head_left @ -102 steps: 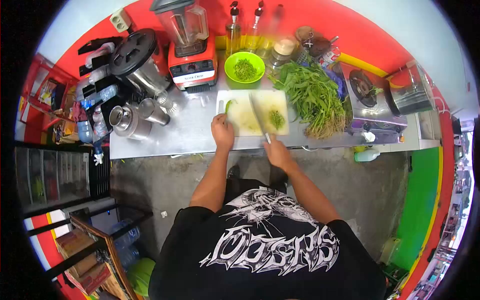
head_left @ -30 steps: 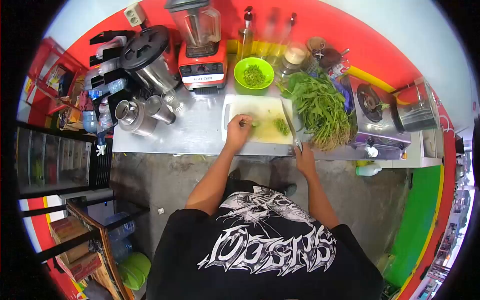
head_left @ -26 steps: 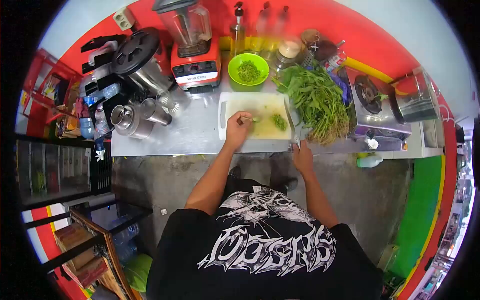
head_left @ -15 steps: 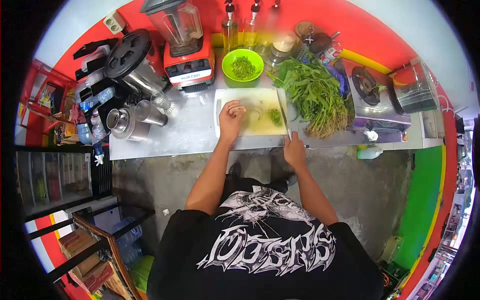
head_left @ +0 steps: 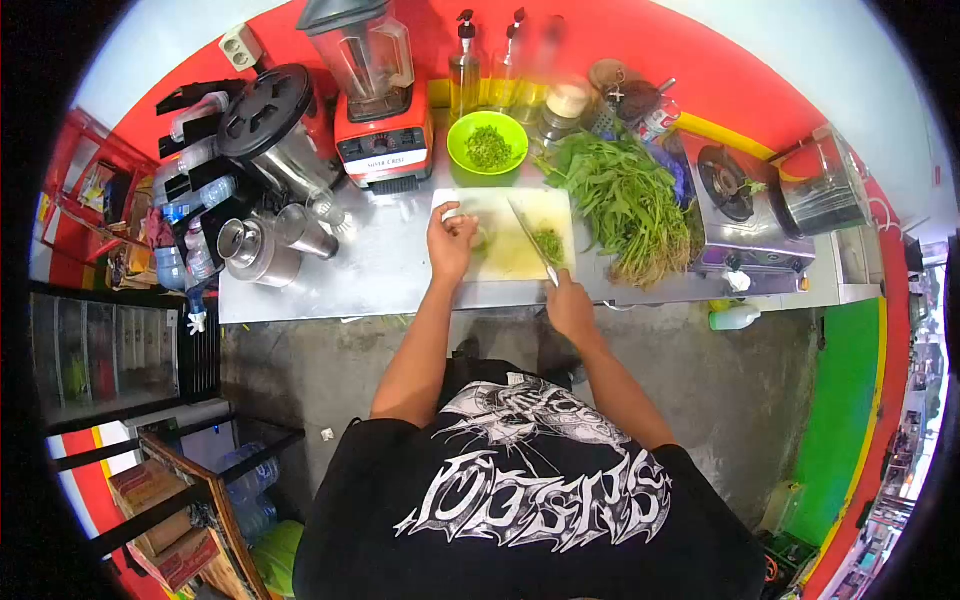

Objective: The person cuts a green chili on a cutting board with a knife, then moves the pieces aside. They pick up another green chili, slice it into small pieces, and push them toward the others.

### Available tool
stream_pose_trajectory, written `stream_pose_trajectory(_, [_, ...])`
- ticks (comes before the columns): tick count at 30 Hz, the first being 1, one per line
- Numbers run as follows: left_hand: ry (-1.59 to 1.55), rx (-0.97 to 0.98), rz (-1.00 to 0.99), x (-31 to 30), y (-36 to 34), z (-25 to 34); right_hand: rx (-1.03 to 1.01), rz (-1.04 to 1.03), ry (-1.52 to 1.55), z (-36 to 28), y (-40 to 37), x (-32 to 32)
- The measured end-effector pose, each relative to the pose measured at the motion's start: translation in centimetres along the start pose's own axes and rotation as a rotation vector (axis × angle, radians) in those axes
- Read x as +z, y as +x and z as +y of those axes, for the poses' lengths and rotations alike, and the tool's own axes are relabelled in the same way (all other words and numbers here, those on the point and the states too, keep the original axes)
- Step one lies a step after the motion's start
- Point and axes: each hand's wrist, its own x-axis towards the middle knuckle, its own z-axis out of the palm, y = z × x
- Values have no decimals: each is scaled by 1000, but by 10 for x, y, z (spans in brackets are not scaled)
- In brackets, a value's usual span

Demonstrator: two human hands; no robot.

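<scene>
My right hand [head_left: 567, 297] is closed round the handle of a knife [head_left: 531, 236], whose blade slants up and left over the cutting board [head_left: 508, 267]. Against the blade's right side lies a small heap of chopped greens [head_left: 549, 245]. My left hand [head_left: 452, 240] is raised over the board's left edge with its fingers curled; what they hold, if anything, is too small to tell. Behind the board stands a green bowl [head_left: 461, 163] with more chopped greens [head_left: 487, 147] in it.
Leafy greens with roots [head_left: 640, 205] lie right of the board, beside a gas stove [head_left: 745, 235]. A red blender [head_left: 385, 145], steel cups [head_left: 300, 235] and a large steel container [head_left: 285, 155] stand on the left. Pump bottles [head_left: 465, 80] are at the back.
The knife has swung from upright at the board's right edge to a slant left of the chopped heap. My right hand moved left; my left hand shifted slightly left.
</scene>
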Motion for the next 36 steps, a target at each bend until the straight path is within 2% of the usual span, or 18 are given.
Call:
stream_pose_trajectory(1, [-3,3,-1,0,0,-1,-1,3,-2,1,0,3])
stream_pose_trajectory(4, [344,40,-11,2,0,7,-14,24,78,-1,2,5])
stream_pose_trajectory(7, [361,94,-33,9,3,10,-42,39,110,-2,6,2])
stream_pose_trajectory(9, [263,124,-28,16,6,2,-13,49,109,-6,8,-5])
stream_pose_trajectory(13, [-107,-91,-153,22,12,-5,24,31,243,-5,9,-12])
stream_pose_trajectory(19, [30,-45,-165,3,9,-39,-35,44,288,6,9,0])
stream_pose_trajectory(24, [380,49,-141,-13,-7,-27,-97,66,247,0,5,11])
stream_pose_trajectory(27, [416,125,-97,-18,-14,-25,-80,22,294,-9,0,11])
stream_pose_trajectory(32, [468,103,-42,-26,-21,-26,-104,30,228,-6,0,20])
stream_pose_trajectory(36, [454,111,-49,-30,-24,-31,-128,36,154,-21,-10,2])
